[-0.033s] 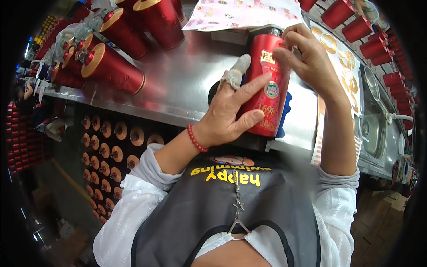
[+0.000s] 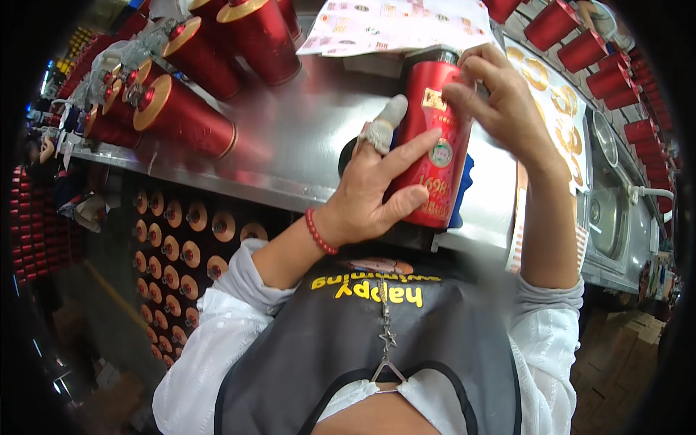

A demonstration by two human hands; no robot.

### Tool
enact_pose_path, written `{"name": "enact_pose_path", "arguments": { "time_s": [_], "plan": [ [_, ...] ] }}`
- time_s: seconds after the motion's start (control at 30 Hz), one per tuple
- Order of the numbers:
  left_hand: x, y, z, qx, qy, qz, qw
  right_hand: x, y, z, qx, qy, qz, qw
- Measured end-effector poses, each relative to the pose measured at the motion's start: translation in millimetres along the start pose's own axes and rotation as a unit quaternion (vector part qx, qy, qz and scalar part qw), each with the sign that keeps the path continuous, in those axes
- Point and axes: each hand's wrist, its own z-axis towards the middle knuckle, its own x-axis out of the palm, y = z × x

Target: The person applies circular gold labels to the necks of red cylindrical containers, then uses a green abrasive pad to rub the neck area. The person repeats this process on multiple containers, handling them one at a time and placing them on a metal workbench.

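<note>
A red bottle [image 2: 449,172] with a round sticker, gold print and a small gold label near its top lies tilted away from me on a dark and blue support [image 2: 464,174]. My left hand [image 2: 362,190] steadies it from the left, thumb and index finger laid along its front. Pale finger covers [image 2: 391,116] sheathe other fingers of that hand. At the bottle's upper right edge, beside the gold label, the fingers of my right hand [image 2: 500,94] are bent in a pinch. Whatever lies between those fingertips is hidden.
A sticker sheet [image 2: 399,25] lies beyond the bottle on the metal bench [image 2: 290,130]. To the right are a sheet of gold stickers [image 2: 569,109] and a sink [image 2: 607,217]. Red bottles [image 2: 188,119] crowd the left; several more stand in rows below the bench [image 2: 170,250].
The bottle and both hands have shifted very slightly. My right thumb has moved a little off toward the left over the gold label, covering its right part. Grip unchanged.
</note>
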Motion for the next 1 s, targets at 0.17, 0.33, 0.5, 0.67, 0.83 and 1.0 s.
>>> {"name": "enact_pose_path", "arguments": {
  "time_s": [0.17,0.33,0.5,0.67,0.83,1.0],
  "plan": [
    [-0.7,-14.0,-1.8,-0.042,0.000,-0.014,0.999,1.5,4.3,0.9,-0.033,-0.065,-0.024,0.997],
    [-12.7,-3.6,22.1,-0.016,0.002,0.013,1.000,6.6,6.9,-9.7,0.052,-0.226,-0.007,0.973],
    [-12.3,7.2,50.7,-0.016,0.031,0.105,0.994,29.0,26.4,-47.9,0.035,-0.150,-0.031,0.988],
    [-15.2,5.2,56.0,-0.023,0.041,0.115,0.992,29.9,26.9,-54.0,0.082,-0.094,-0.024,0.992],
    [-15.8,9.2,60.1,-0.021,0.018,0.087,0.996,38.4,17.2,-63.3,0.121,-0.108,-0.021,0.987],
    [7.8,26.0,70.3,-0.164,-0.095,-0.180,0.965,42.4,8.1,-59.0,0.260,-0.081,0.116,0.955]
  ]
}}
